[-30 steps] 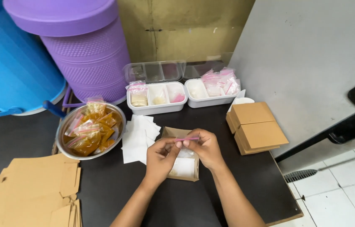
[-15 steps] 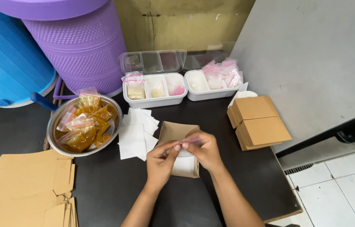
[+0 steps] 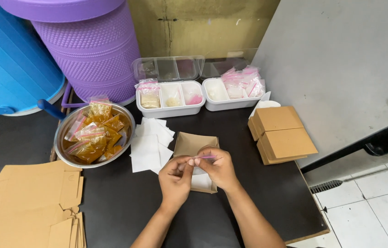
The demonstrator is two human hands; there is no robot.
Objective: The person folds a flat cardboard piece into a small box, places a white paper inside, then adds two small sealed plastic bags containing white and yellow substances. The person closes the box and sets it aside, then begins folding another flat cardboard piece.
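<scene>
Black tabletop (image 3: 125, 206), seen from above. Left hand (image 3: 175, 177) and right hand (image 3: 219, 166) meet over an open brown cardboard box (image 3: 189, 143), fingertips pinched shut on a small clear zip bag with a pink seal strip (image 3: 205, 157). White paper squares (image 3: 150, 147) lie just left of the box; beyond them, a steel bowl of orange-filled sachets (image 3: 94, 134). Closed brown boxes (image 3: 282, 134) are stacked at right.

Purple bin (image 3: 88, 50) — blue tub (image 3: 10, 59) — steel bowl (image 3: 61, 138)
</scene>
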